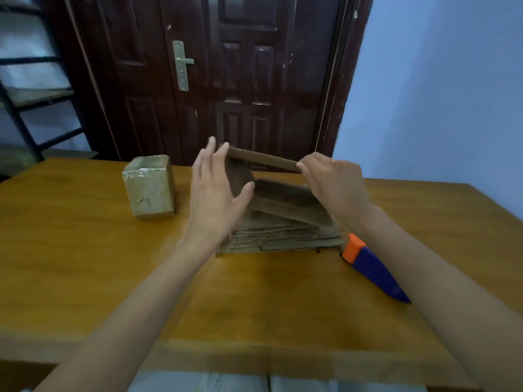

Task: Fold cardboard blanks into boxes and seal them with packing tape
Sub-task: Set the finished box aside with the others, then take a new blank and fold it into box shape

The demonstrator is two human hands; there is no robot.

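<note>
Nearest me, a stack of flat blanks [278, 236] waits on the surface [113, 264], so most work remains. Above it my left hand [218, 190], fingers spread, steadies a half-opened box [271, 188] while my right hand [334, 182] pinches its top flap. Farther left stands one taped box [150, 188], finished.

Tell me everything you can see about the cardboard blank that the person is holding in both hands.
The cardboard blank is plain brown corrugated board, partly opened into a box shape, tilted, with one flap raised at the far top. It is held above the stack of flat blanks, perhaps resting on it. The left hand presses open fingers against its left side; the right hand pinches the raised flap's right end. No tape shows on it.
</note>
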